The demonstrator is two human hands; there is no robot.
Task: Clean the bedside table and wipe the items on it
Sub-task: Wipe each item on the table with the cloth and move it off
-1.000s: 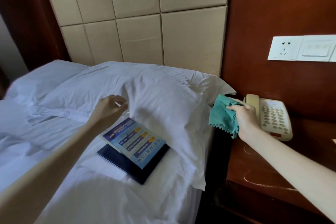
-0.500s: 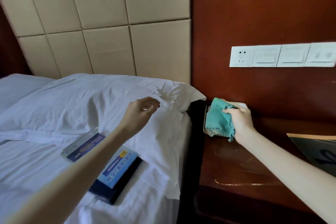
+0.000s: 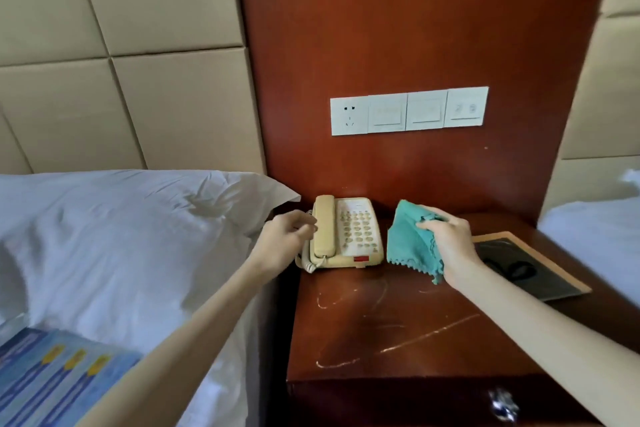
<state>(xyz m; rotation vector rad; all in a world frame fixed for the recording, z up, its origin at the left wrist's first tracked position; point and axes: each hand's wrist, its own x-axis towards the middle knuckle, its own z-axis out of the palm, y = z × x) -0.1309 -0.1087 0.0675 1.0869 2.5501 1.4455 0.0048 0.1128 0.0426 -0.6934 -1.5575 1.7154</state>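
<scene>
Gripping a bunched teal cloth (image 3: 408, 243), the right hand (image 3: 450, 246) is held over the bedside table (image 3: 381, 322), its forearm stretched forward. The left hand (image 3: 287, 239), fingers loosely curled round nothing, sits just beside the handset of the cream telephone (image 3: 346, 232); contact cannot be told. The telephone stands on the table between the hands, which are apart. A dark framed board (image 3: 519, 267) lies on the table right of the right hand. A white pillow (image 3: 121, 236) lies left of the left hand.
</scene>
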